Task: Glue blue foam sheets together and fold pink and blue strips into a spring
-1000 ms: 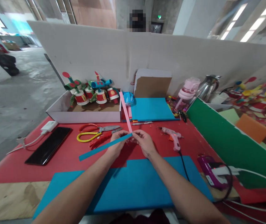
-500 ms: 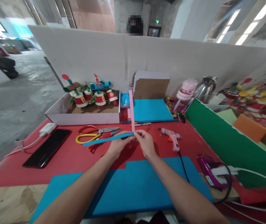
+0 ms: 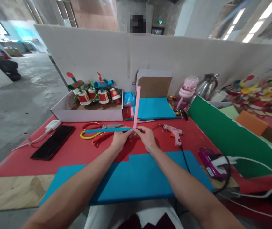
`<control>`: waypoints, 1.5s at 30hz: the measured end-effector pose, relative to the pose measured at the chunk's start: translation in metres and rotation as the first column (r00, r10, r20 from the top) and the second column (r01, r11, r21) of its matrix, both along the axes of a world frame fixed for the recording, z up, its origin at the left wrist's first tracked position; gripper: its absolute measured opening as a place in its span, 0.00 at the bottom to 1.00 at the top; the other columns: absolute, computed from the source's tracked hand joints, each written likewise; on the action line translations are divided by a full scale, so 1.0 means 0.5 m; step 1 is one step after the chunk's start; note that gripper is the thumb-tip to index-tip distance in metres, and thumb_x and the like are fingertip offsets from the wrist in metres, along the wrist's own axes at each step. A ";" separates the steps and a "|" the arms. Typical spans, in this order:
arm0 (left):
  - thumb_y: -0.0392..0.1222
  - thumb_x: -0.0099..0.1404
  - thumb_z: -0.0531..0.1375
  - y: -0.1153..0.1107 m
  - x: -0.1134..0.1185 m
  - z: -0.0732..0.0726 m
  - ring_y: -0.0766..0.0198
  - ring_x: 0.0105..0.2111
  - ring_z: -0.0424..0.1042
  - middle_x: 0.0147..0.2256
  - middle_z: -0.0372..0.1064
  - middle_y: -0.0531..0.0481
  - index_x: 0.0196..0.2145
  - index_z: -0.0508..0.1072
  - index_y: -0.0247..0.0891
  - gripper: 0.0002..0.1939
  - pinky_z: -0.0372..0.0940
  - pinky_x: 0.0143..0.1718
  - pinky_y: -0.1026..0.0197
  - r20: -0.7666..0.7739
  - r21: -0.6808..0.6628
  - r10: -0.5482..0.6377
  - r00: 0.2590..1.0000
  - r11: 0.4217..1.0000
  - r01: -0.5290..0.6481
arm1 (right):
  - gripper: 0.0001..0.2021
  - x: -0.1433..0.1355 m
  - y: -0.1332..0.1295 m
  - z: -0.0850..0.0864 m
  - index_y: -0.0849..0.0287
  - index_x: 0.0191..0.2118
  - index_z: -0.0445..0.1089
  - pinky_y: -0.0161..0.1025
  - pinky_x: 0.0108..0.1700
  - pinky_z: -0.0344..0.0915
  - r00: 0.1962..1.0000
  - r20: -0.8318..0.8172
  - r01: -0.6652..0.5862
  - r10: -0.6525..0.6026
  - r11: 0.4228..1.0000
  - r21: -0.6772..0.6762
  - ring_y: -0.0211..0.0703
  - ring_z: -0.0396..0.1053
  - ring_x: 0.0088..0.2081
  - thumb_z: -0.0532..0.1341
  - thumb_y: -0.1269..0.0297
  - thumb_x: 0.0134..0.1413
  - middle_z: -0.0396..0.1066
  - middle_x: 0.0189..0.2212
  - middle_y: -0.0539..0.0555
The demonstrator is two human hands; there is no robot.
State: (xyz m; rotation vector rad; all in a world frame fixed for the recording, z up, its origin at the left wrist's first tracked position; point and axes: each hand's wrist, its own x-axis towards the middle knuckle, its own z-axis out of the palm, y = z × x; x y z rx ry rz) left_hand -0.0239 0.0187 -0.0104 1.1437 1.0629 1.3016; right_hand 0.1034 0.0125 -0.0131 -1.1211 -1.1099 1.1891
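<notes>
Two paper strips meet at a corner between my fingertips above the red tabletop. The blue paper strip runs out to the left, and the pink paper strip stands up and away from me. My left hand is closed in a pinch on the blue strip near the joint. Close beside it, my right hand pinches the corner where the strips cross; its fingertips partly cover the joint. Behind the blue strip lie scissors and a tool with red and yellow handles. A pink glue gun rests to the right.
A white box with paper-cup figures stands back left. Nearer lies a black phone. Blue sheets sit behind my hands, a blue board in front. A purple power adapter and green panel are on the right.
The blue strip has swung from slanting to nearly level, and the pink strip now leans slightly right. Both hands keep their pinch; the whole view has shifted a little.
</notes>
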 end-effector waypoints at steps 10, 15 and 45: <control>0.47 0.49 0.65 0.000 0.006 0.001 0.68 0.20 0.62 0.17 0.65 0.54 0.18 0.69 0.37 0.13 0.59 0.24 0.65 -0.004 -0.001 0.014 1.000 1.000 -0.014 | 0.06 0.008 0.013 -0.002 0.58 0.27 0.73 0.36 0.35 0.66 0.998 0.068 -0.021 0.016 0.997 0.078 0.39 0.70 0.27 0.65 0.62 0.41 0.73 0.22 0.48; 0.47 0.47 0.66 0.003 0.010 0.006 0.68 0.19 0.62 0.16 0.65 0.55 0.17 0.69 0.37 0.13 0.59 0.23 0.65 -0.004 -0.003 0.051 0.999 0.999 -0.051 | 0.07 0.006 0.013 0.003 0.58 0.27 0.72 0.37 0.35 0.67 0.999 0.011 -0.033 0.032 0.999 0.042 0.39 0.70 0.26 0.65 0.61 0.39 0.73 0.22 0.48; 0.46 0.48 0.64 0.006 0.006 0.006 0.68 0.20 0.63 0.18 0.65 0.55 0.20 0.71 0.36 0.11 0.58 0.24 0.65 -0.107 -0.007 0.020 0.994 1.000 -0.020 | 0.12 0.016 0.010 0.019 0.58 0.25 0.73 0.34 0.27 0.66 0.996 0.091 -0.025 0.024 1.000 0.000 0.36 0.68 0.21 0.67 0.53 0.40 0.70 0.18 0.47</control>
